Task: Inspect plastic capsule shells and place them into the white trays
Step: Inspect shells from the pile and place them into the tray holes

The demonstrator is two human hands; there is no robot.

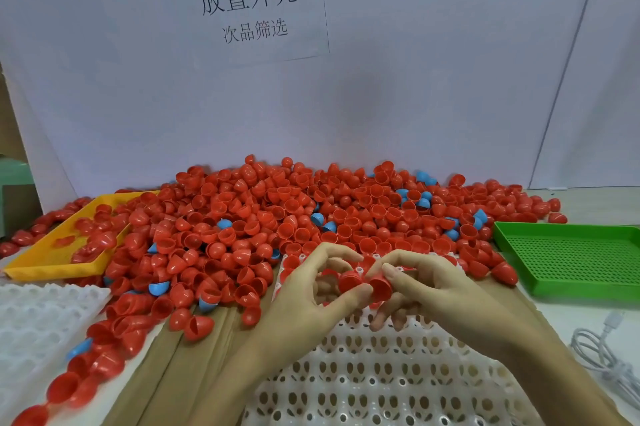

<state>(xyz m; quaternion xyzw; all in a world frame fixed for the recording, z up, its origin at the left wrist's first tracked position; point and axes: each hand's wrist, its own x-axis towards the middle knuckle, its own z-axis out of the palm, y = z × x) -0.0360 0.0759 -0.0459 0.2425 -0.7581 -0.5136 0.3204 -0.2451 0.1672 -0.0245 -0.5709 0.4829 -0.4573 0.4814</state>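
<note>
A big heap of red capsule shells [277, 218], with a few blue ones mixed in, covers the table's middle. Both hands meet above the far end of the white tray [363, 380] in front of me. My left hand [311, 290] pinches one red shell [350, 282] between thumb and fingers. My right hand [426, 287] pinches another red shell [381, 287] right beside it; the two shells touch. Several red shells sit in the tray's far row, partly hidden by my fingers.
A second white tray [38, 318] lies at the left. A yellow tray [52, 270] holding red shells sits at the back left, a green perforated tray [571, 256] at the right. A white cable [599, 353] coils at the right edge. Brown cardboard [180, 366] lies under the shells.
</note>
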